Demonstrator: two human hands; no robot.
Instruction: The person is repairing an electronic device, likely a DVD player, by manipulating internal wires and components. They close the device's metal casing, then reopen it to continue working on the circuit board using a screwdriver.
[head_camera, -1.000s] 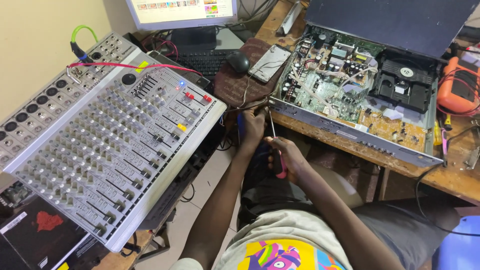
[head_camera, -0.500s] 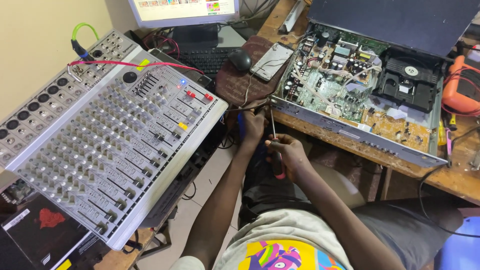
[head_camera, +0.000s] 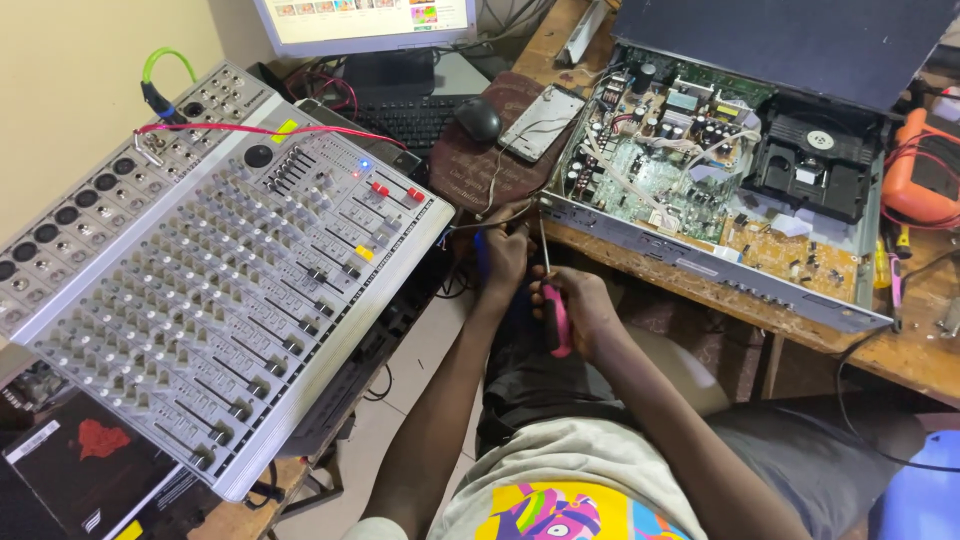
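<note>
Your right hand (head_camera: 585, 310) has its grip closed around the pink handle of a screwdriver (head_camera: 555, 318), whose shaft points up toward the near left corner of the opened disc player (head_camera: 700, 270) on the wooden table (head_camera: 920, 350). Your left hand (head_camera: 505, 250), just left of the shaft, pinches a thin wire (head_camera: 475, 226) near that corner. Farther left of it lies a grey mixing console (head_camera: 200, 280).

Pink-handled screwdriver (head_camera: 556, 318), silver mixer (head_camera: 200, 270), green circuit board (head_camera: 650, 165), orange multimeter (head_camera: 925, 170), black mouse (head_camera: 479, 119).
</note>
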